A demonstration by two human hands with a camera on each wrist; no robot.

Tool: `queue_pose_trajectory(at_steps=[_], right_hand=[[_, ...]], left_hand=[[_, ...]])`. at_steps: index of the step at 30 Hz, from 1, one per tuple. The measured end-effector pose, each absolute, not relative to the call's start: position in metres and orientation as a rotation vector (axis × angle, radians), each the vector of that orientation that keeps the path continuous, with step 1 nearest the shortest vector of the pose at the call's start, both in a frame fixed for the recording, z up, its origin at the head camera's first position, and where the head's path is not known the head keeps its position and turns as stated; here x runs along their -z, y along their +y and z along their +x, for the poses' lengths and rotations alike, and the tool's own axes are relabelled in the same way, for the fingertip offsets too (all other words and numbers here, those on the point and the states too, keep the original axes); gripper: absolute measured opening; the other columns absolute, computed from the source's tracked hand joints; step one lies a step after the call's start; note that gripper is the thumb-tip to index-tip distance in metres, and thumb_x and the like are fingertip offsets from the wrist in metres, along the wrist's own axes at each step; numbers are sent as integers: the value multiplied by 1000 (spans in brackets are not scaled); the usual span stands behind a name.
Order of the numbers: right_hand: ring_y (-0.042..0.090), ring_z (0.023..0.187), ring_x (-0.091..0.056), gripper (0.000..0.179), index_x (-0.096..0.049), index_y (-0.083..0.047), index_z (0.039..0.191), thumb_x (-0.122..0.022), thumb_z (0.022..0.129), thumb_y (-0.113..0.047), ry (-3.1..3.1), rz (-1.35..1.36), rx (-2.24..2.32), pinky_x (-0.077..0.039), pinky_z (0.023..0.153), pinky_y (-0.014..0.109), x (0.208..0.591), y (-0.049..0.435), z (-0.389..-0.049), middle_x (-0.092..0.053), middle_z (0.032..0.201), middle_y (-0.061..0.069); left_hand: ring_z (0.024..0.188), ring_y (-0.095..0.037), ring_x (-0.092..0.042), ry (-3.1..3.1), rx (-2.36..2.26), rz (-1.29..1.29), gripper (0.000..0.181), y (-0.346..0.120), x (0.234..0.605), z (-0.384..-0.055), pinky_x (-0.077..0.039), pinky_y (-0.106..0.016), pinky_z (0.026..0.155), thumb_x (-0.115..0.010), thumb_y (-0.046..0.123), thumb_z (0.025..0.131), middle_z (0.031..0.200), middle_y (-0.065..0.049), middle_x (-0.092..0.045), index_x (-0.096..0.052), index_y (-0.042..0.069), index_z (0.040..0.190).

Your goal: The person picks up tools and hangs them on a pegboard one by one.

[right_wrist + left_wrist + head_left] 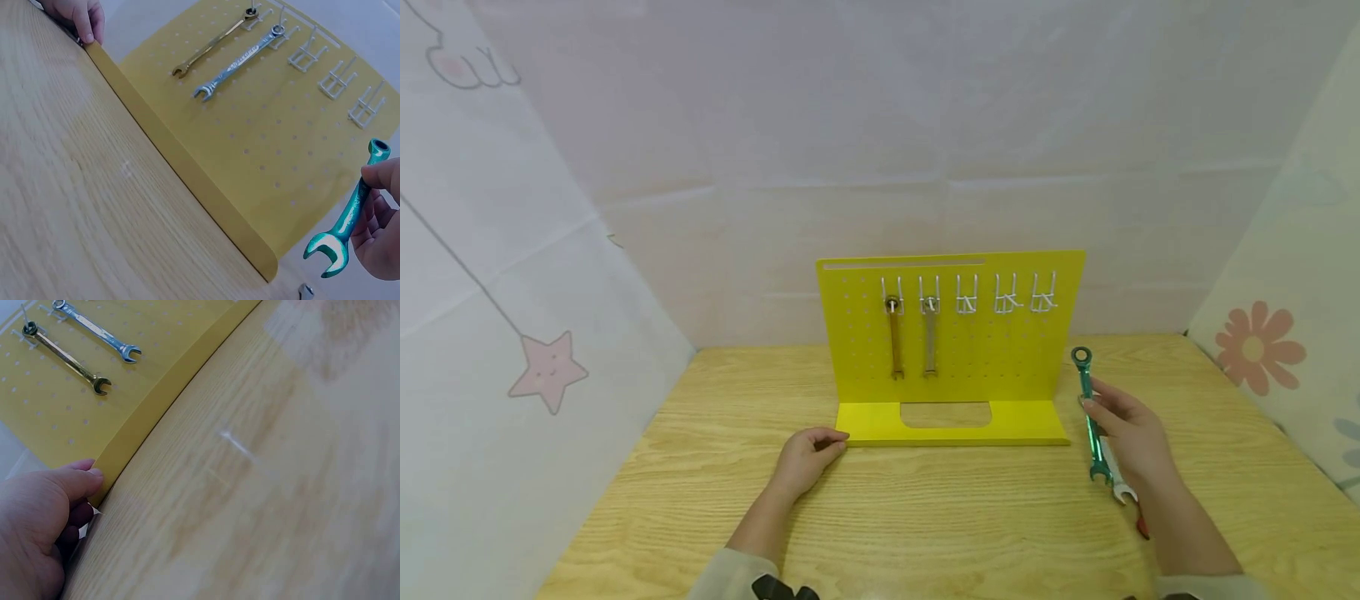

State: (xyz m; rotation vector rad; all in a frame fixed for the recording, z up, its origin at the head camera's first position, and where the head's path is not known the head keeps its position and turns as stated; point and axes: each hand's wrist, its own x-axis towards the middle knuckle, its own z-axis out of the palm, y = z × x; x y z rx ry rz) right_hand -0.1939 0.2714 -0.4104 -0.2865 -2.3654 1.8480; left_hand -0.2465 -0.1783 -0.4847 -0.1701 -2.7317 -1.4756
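Observation:
My right hand (1131, 433) pinches a shiny green combination wrench (350, 219) at its shaft, ring end up and open end down. It is held right of the yellow pegboard stand (955, 358). My left hand (805, 458) pinches the left front corner of the stand's base, thumb on the lip in the left wrist view. A gold wrench (67, 357) and a silver wrench (240, 61) hang by their ring ends from the two leftmost hooks. Under the right hand lie another silver wrench (1122, 487) and a red tool (1142, 525), both partly hidden.
Several white wire hooks (1006, 293) to the right on the board carry nothing. The stand is on a wood-grain table (955, 517). A pale cloth backdrop (880, 125) rises behind, with printed side panels at left and right.

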Motion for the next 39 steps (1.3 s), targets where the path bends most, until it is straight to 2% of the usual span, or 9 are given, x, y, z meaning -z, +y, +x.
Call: queue_pose_trajectory(at_steps=[16,24,34,39], right_hand=[[0,88,-57,51,-44,-4,146,-59,99,-22,-2313,-97,-1923,-53,80,18,399,236,-208,-55,97,-17],[0,89,-60,56,-42,-6,148,-60,99,-25,-2330,-37,-1900,-53,80,17,388,218,-214,-57,99,-14],[0,89,-61,52,-44,-8,146,-60,99,-19,-2306,-3,-1955,-53,80,18,372,195,-224,-58,100,-12],[2,92,-61,52,-45,-11,147,-61,98,-21,-2315,-2,-1970,-53,82,18,365,186,-229,-58,105,-8]], left_hand=[[91,-11,-61,-2732,1506,-150,11,-179,484,-245,-49,-27,80,-69,13,91,103,-2,-73,-77,13,99],[92,-11,-62,-2729,1506,-160,12,-179,484,-245,-49,-27,81,-69,13,91,104,-2,-73,-77,13,100],[91,-11,-61,-2725,1512,-167,11,-179,485,-246,-49,-28,81,-69,14,91,103,-1,-73,-77,13,100],[93,-11,-62,-2729,1503,-162,12,-179,484,-246,-49,-29,82,-69,14,91,104,-1,-73,-77,14,100]])
